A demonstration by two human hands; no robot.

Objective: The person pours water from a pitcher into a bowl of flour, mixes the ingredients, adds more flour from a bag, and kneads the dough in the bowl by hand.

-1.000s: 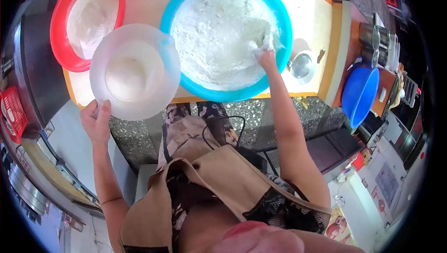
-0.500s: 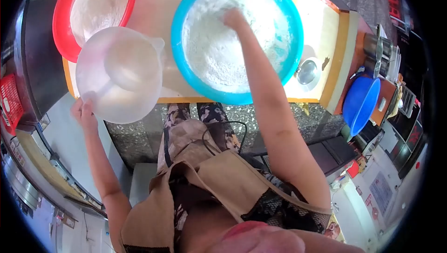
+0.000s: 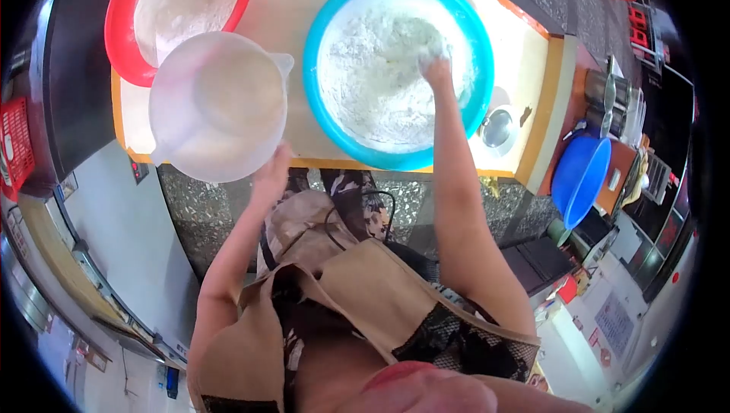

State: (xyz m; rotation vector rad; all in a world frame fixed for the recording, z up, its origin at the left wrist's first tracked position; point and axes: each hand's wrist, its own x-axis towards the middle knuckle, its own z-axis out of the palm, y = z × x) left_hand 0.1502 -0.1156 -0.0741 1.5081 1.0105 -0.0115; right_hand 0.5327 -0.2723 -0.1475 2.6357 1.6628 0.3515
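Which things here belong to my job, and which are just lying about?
Seemingly in use: turquoise basin, white powder at your right hand, translucent bowl by your left hand, red basin.

Apparently just lying about: blue basin, red basket.

Ok so the orange-edged table (image 3: 285,10) basically had a red basin (image 3: 119,52), a teal basin (image 3: 313,71) and a small silvery dish (image 3: 498,129) on it.

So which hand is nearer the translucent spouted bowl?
Left. The left hand is at the near rim of the bowl; the right hand is farther off, in the turquoise basin.
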